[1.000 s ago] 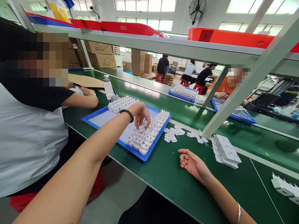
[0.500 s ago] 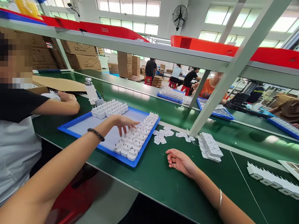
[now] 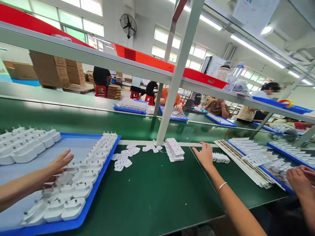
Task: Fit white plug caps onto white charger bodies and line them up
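My left hand [image 3: 58, 165] hovers with fingers spread over white charger plugs [image 3: 73, 186] that stand in rows in a blue tray [image 3: 99, 183]; it holds nothing. My right hand [image 3: 204, 154] lies open and flat on the green table, its fingertips just left of a short row of white plugs [image 3: 220, 158]. A block of white plugs [image 3: 174, 149] sits to the left of that hand, by the foot of a slanted metal post [image 3: 176, 78].
Loose white labels [image 3: 124, 159] lie between the tray and the block. At the right, a blue tray [image 3: 264, 170] holds long white strips, and another person's hand [image 3: 300, 181] works at it. Several people sit at tables behind.
The view has swung to the right. My right hand moved forward and right, toward the short row of plugs, turning palm down. My left hand stays over the tray's plugs.
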A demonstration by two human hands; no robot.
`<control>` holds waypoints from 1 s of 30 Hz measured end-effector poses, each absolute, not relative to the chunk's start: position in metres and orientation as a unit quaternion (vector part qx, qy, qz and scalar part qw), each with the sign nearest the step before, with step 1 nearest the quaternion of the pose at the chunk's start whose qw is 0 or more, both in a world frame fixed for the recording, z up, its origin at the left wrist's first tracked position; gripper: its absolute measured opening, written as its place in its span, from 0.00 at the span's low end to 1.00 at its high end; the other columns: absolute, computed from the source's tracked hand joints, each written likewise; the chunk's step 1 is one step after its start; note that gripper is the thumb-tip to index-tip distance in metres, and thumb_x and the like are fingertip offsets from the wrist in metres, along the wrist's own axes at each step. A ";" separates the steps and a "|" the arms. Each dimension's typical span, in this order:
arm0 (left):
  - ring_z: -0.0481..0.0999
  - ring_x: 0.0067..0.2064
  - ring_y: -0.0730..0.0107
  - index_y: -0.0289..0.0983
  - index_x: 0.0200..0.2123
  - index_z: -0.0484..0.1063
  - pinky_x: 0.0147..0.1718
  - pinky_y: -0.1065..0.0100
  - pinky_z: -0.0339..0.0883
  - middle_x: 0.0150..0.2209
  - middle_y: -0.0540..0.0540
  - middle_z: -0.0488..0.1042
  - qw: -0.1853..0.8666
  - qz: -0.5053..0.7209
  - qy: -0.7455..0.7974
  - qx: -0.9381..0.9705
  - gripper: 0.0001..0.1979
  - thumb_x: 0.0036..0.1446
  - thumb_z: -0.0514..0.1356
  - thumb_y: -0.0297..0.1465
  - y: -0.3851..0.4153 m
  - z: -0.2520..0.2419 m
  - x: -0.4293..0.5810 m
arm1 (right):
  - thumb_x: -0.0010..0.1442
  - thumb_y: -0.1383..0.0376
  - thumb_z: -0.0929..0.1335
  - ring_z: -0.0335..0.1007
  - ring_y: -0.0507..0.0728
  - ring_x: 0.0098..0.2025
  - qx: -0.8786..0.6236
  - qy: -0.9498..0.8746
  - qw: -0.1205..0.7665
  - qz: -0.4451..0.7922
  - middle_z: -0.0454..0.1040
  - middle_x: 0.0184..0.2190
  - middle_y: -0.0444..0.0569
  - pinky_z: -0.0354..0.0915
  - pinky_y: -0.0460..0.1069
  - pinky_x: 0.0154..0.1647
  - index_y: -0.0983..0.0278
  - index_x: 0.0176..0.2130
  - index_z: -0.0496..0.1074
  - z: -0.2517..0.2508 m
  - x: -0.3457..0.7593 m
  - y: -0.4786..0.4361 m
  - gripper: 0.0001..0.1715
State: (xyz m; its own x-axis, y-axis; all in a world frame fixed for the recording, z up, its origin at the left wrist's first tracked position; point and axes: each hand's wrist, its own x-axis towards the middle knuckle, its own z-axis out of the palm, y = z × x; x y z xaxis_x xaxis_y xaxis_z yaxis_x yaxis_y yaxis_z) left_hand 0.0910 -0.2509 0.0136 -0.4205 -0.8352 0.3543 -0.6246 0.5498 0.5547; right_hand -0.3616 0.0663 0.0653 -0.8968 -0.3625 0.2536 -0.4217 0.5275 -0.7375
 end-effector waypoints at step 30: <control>0.69 0.59 0.57 0.38 0.56 0.69 0.53 0.59 0.69 0.57 0.45 0.71 0.415 0.007 -0.909 -0.018 0.20 0.62 0.54 0.30 -0.053 -0.017 -0.043 | 0.64 0.55 0.66 0.66 0.60 0.51 0.185 -0.868 0.165 0.429 0.73 0.42 0.53 0.58 0.58 0.55 0.67 0.38 0.73 0.020 -0.393 0.125 0.18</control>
State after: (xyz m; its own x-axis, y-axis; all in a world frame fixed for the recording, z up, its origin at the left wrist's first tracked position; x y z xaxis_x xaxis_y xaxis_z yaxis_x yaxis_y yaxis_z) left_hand -0.0430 -0.0532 -0.0173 -0.6543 0.0384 0.7552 0.0264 0.9993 -0.0280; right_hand -0.3930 0.1249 0.0201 -0.8769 -0.1791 0.4460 -0.4631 0.5631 -0.6844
